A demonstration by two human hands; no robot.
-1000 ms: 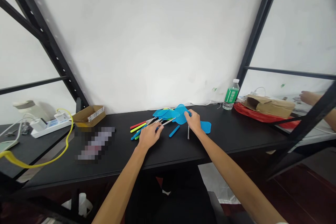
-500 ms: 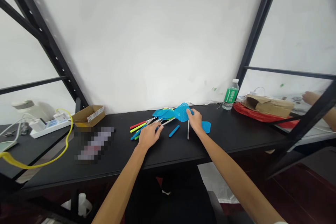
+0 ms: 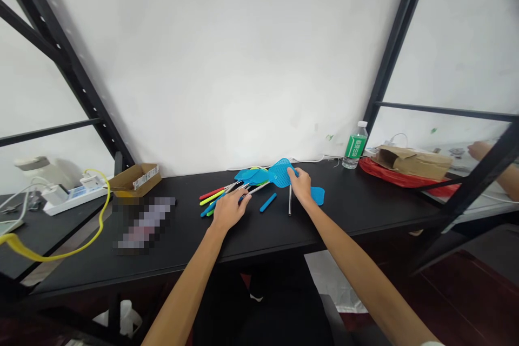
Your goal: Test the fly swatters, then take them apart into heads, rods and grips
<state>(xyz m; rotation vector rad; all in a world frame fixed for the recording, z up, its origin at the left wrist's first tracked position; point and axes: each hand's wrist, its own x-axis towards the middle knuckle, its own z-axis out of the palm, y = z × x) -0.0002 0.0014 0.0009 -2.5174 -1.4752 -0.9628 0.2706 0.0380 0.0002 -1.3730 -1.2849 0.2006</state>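
A blue fly swatter (image 3: 280, 172) with a mesh head and a thin metal rod is held between both hands. My left hand (image 3: 229, 209) is closed around the rod's lower end, its handle hidden under the fingers. The far edge of the mesh head is pinched by my right hand (image 3: 300, 186). Beyond my left hand lies a pile of several more swatters, with blue heads (image 3: 249, 175) and red, yellow, blue and green handles (image 3: 211, 193). A loose blue handle (image 3: 268, 202) rests between the hands. Beside my right hand are a metal rod (image 3: 290, 203) and another blue mesh head (image 3: 318, 195).
An open cardboard box (image 3: 135, 182) and a blurred-out object (image 3: 146, 224) sit on the black table (image 3: 190, 251) at left, near a yellow cable (image 3: 101, 216). A water bottle (image 3: 354, 146) stands at the back right. Past the frame lies a torn carton (image 3: 413, 162) on red plastic.
My right hand moved slightly to the right with the swatter's mesh head, then stayed still. My left hand keeps its hold. The loose parts lie as before; the view shifted slightly.
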